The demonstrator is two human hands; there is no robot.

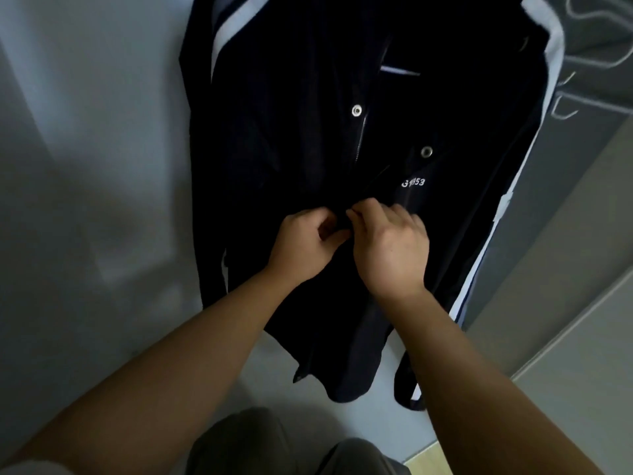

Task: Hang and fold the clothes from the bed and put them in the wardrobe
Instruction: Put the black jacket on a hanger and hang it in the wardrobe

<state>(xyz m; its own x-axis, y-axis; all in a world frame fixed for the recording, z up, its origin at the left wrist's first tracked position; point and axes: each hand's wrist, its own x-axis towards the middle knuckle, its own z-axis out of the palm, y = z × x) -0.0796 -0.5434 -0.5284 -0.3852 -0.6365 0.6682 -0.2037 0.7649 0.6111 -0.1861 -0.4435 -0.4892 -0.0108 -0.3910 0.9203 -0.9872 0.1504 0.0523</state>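
Jacket (291, 149), dark with pale sleeve stripes, hangs lengthwise against a pale panel (85, 166), with its collar end farthest from the person and its hem nearest. Left hand (305, 245) and right hand (390, 248) meet at the jacket's front opening, below its two metal snaps (356, 110), each pinching one edge with curled fingers. Closure line runs from the hands up toward the collar, so fastening travel is probably upward; both hands sit equally near.

Grey trousers (239, 447) are showing lowest down; pale wooden floor (424, 455) is peeking out just right of the trousers, a grey wall (85, 166) rising above-left of them.
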